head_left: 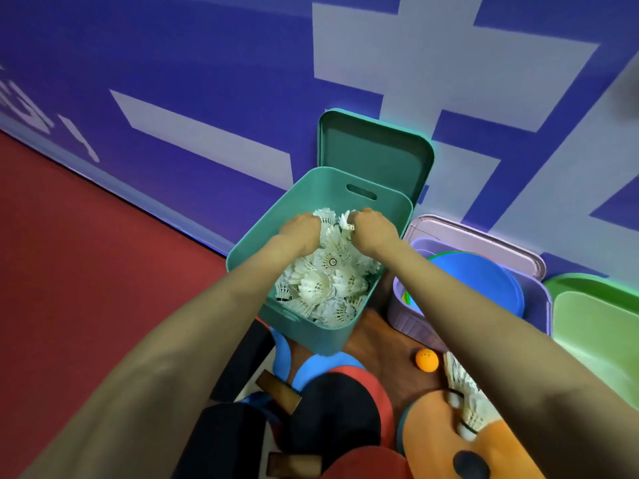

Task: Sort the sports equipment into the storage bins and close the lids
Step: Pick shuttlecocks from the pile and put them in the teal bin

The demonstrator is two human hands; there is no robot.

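While both hands (301, 227) (375, 227) clutch white feathered shuttlecocks (325, 285), the teal bin (380, 209) lies nearly full.

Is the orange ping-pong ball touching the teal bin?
Apart. The head view shows the orange ping-pong ball on the brown surface, with a bare strip of that surface between it and the teal bin.

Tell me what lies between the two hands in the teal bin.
White shuttlecocks fill the gap between the left hand and the right hand, as the head view shows.
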